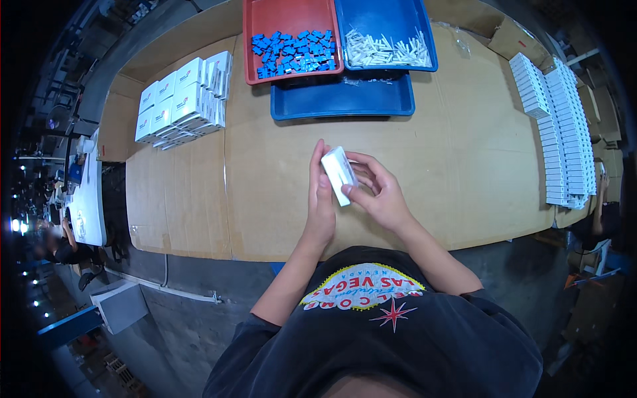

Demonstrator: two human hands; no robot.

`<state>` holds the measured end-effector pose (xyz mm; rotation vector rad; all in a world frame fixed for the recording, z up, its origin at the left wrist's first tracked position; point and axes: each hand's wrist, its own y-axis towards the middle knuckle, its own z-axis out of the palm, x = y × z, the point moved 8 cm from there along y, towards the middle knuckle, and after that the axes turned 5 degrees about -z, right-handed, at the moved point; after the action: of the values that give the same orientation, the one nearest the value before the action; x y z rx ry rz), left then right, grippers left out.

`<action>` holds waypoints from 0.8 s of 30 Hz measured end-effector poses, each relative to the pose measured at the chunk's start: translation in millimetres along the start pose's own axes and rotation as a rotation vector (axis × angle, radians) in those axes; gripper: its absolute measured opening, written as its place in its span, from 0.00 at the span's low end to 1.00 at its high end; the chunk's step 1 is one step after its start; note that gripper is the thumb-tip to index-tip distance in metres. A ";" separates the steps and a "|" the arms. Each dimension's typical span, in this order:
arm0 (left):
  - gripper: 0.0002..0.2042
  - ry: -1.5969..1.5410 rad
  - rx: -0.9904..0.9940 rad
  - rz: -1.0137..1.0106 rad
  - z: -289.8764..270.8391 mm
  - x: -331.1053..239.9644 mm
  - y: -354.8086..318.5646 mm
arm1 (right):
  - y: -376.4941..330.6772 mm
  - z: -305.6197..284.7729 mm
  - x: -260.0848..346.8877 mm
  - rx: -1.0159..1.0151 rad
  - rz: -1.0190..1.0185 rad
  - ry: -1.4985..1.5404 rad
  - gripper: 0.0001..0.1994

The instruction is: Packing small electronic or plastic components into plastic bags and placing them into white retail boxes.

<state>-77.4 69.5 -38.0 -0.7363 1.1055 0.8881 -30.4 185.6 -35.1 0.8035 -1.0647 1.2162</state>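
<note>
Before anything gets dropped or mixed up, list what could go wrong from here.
1. The small white box, held up between the left hand and the right hand, could slip if the grip loosens.
2. The red tray of blue parts adjoins an open blue tray of white pieces; a knock might mix them.

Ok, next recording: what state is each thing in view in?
White box: held between both hands, tilted; open or closed, can't tell.
Left hand: holding the box's left side.
Right hand: gripping its right side.
Red tray: holding blue pieces.
Upper blue tray: holding white sticks.
Lower blue tray: partly covered.
Left boxes: stacked.
Right boxes: in rows.
</note>
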 end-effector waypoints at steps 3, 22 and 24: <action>0.30 -0.021 -0.026 -0.129 5.4 3.8 1.3 | -3.2 5.5 8.7 0.024 -0.278 -0.373 0.26; 0.32 -0.019 -0.112 0.076 8.9 -6.8 -5.8 | -23.6 28.3 23.6 -0.001 -0.599 -0.679 0.23; 0.32 -0.081 -0.104 0.066 8.3 -3.9 -5.6 | -22.7 26.5 23.2 -0.014 -0.594 -0.665 0.23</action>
<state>-69.6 73.1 -31.4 -0.7463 1.0230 1.0288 -13.3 164.4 -3.2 1.4453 -1.2242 0.4325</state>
